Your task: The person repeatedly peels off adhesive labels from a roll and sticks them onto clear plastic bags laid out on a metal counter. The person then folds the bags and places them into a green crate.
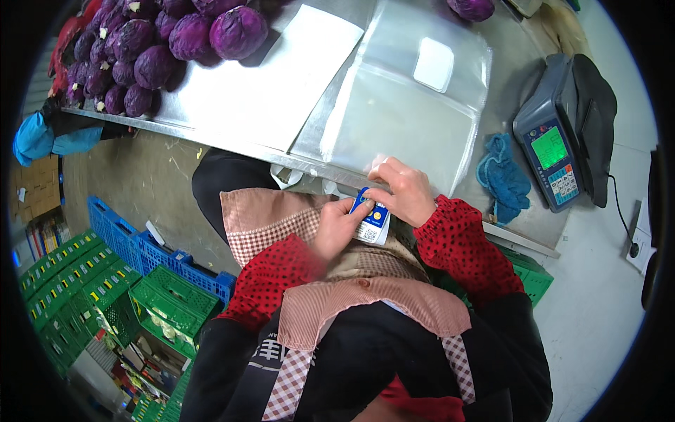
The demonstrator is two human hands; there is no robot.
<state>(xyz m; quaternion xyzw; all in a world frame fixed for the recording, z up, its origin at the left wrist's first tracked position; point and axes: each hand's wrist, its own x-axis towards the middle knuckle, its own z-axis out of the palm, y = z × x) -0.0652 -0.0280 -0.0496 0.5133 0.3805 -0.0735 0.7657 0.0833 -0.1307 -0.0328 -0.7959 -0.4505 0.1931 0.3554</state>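
Observation:
My left hand (pixel 337 224) pinches a small stack of blue-and-white printed labels (pixel 372 232) between thumb and fingers, above my lap. They bear writing and a printed code. My right hand (pixel 406 190) is bent over the upper end of the labels, its thumb touching their blue part. A pale blur lies at its fingertips, and whether they grip anything is unclear. Just beyond, flat clear plastic bags (pixel 401 121) lie on the metal table (pixel 321 118), near its front edge. A white rounded patch (pixel 434 64) shows on the upper bags.
Red cabbages (pixel 153 67) are heaped at the far left beside a white sheet (pixel 311 47). A blue cloth (pixel 504 179) and a digital scale (pixel 553 147) sit right. Another person's blue sleeve (pixel 34 138) shows at left. Green crates (pixel 174 300) and a blue pallet (pixel 158 253) stand below.

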